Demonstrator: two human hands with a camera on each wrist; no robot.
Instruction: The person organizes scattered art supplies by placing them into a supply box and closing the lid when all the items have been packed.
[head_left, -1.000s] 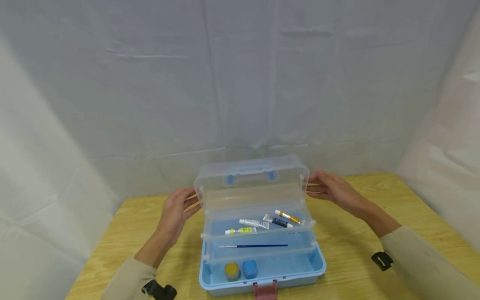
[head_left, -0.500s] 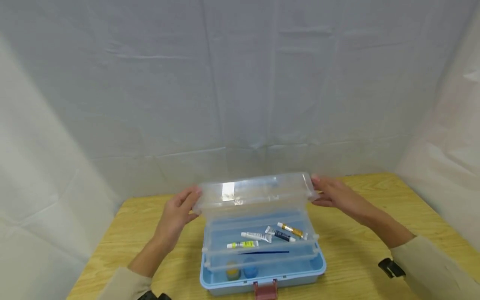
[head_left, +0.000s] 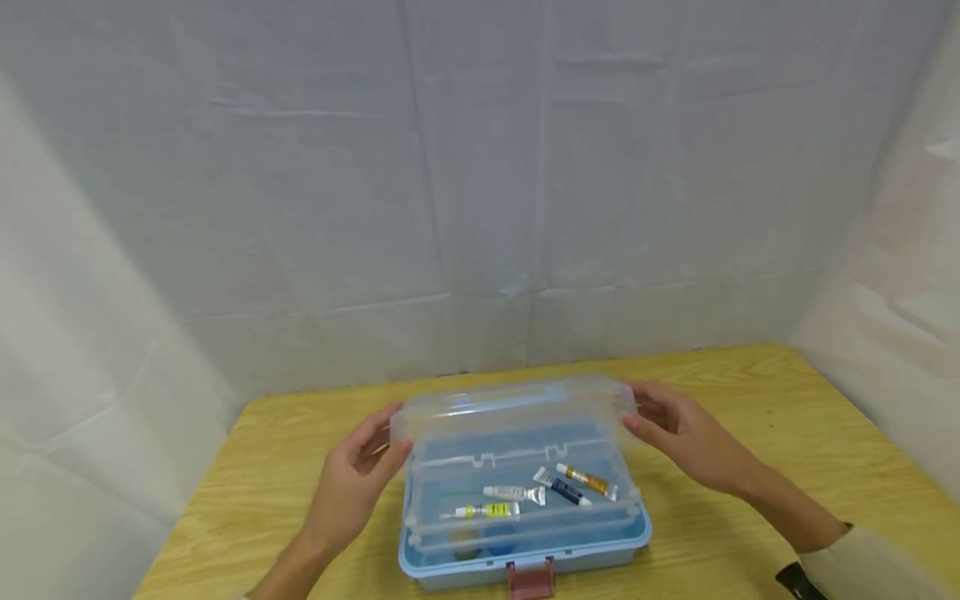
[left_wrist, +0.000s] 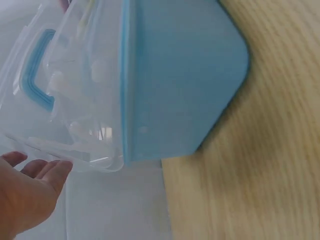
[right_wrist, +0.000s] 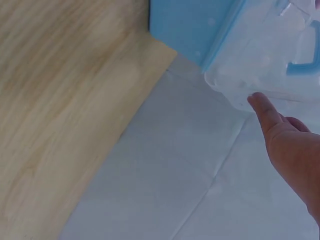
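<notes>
The box [head_left: 525, 533] sits mid-table [head_left: 750, 400], its clear lid [head_left: 510, 408] nearly down. The left hand [head_left: 352, 483] at 9 o'clock and right hand [head_left: 686, 437] at 3 touch its ends, fingers relaxed; fingertips could get pinched, or the tubes [head_left: 540, 492] jolted

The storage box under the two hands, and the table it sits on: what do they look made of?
Box lid: clear, glossy plastic; the paint tubes show through it. Box base: opaque light-blue plastic, smooth. Table: pale wood or wood-look laminate, going by the printed-looking grain; which one is not clear.
</notes>
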